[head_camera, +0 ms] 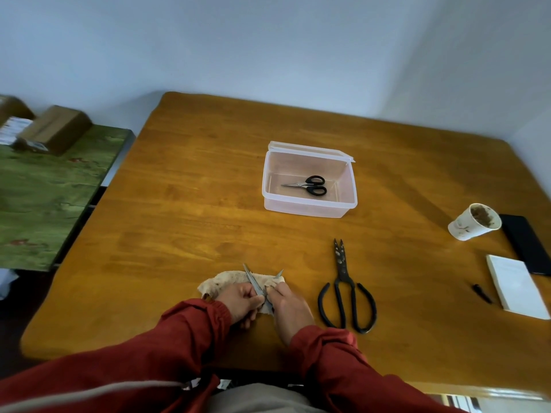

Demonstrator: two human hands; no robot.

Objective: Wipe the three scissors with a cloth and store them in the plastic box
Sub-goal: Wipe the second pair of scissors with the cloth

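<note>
While the left hand (pixel 241 302) grips open scissors (pixel 252 280) and the right hand (pixel 290 305), touching it, pinches cloth (pixel 226 281) round a blade, well short of the plastic box (pixel 310 208), small scissors (pixel 310 185) lie inside it.

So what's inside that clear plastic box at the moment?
One small pair of black-handled scissors lies flat on the floor of the plastic box, blades pointing left. Nothing else shows. The cloudy near wall slightly blurs the front strip of the floor.
</note>
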